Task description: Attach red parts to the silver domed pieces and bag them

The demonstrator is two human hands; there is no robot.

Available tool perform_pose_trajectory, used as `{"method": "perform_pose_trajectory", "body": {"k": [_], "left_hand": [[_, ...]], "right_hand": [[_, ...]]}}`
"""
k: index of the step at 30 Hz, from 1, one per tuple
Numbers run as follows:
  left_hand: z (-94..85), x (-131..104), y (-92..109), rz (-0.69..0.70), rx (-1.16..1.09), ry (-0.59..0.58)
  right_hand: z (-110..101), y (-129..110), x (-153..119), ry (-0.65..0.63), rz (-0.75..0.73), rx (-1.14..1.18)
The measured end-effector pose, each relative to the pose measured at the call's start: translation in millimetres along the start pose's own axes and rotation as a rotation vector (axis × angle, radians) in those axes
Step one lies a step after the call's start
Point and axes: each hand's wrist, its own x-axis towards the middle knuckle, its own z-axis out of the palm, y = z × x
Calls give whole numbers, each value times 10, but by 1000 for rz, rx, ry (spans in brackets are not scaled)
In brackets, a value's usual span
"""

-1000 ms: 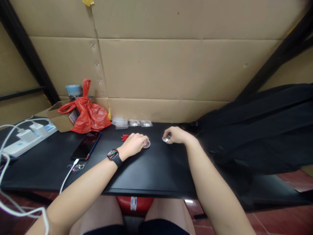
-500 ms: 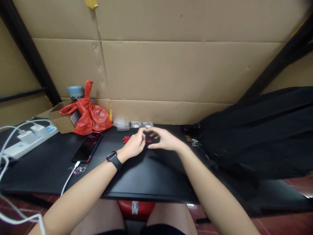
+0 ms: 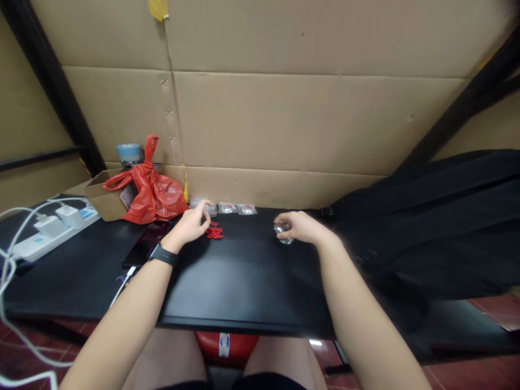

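My right hand (image 3: 298, 226) has its fingers curled round a clear, shiny round object (image 3: 283, 234) low over the black table, to the right of the middle. Further left, my left hand (image 3: 190, 223), with a dark watch on its wrist, has thumb and fingers apart and grips nothing that I can see. It reaches in front of a stack of clear plastic bags (image 3: 210, 208) and partly covers them; whether it touches them I cannot tell. A small heap of red cords (image 3: 215, 231) lies on the table just right of the left hand.
Two clear packets, a left one (image 3: 227, 208) and a right one (image 3: 247, 209), lie along the cardboard wall. A red plastic bag (image 3: 156, 195), cardboard box (image 3: 108, 200), phone (image 3: 142, 246) and white power strip (image 3: 40, 238) are left. Black cloth (image 3: 430, 227) hangs at right.
My hands have moved apart from the middle: the left towards the clear bags, the right sideways with the clear round object. The red loop between them no longer shows there.
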Motion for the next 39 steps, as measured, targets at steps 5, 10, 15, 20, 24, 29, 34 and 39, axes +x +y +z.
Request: {"method": "perform_pose_trajectory", "body": {"k": [5, 10, 15, 20, 24, 29, 34, 39], "left_hand": [[90, -10, -155, -87, -159, -52], [162, -14, -183, -109, -209, -109], [130, -21, -156, -119, -181, -127], [98, -13, -109, -97, -80, -112], [95, 1, -66, -12, 61, -111], [121, 25, -26, 87, 129, -98], [124, 25, -15, 99, 129, -87], [116, 23, -8, 96, 111, -102]], "right_hand": [[2, 316, -10, -177, 110, 104], [74, 352, 49, -193, 108, 150], [105, 299, 63, -170, 105, 76], [294, 16, 147, -4, -21, -120], [623, -329, 312, 41, -45, -268], [883, -554, 478, 25, 102, -369], [821, -572, 418, 83, 68, -446], [749, -498, 346, 184, 13, -465]]}}
